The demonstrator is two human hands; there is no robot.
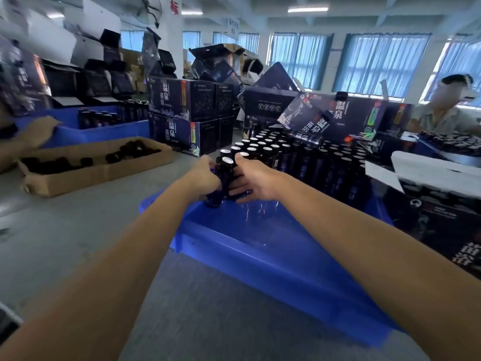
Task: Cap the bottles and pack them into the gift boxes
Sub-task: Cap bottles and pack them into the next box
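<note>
Left hand [205, 175]: fingers curled round the left side of the held bottles, gripping them.
Right hand [247, 179]: thumb up by a silver bottle top, fingers wrapped against the right side of the same cluster, gripping it.
Held bottles [226, 170]: small cluster of dark bottles with silver uncapped tops, clasped between both hands over the left edge of the blue tray; bases tilted toward the camera, just above the tray rim.
Bottle rows [281, 155]: upright, packed tight across the far half of the tray, just behind the held cluster.
Blue tray [234, 246]: on the desk [78, 230], near half bare.
Cardboard box [99, 175]: shallow, toward the left edge of the desk, with dark caps [130, 149] loose inside.
Gift boxes [177, 102]: dark, printed, stacked at the far edge of the desk behind tray and cardboard box.
Second tray [86, 134]: blue, at the far left, holding more dark bottles; another person's hand [39, 131] on its rim.
</note>
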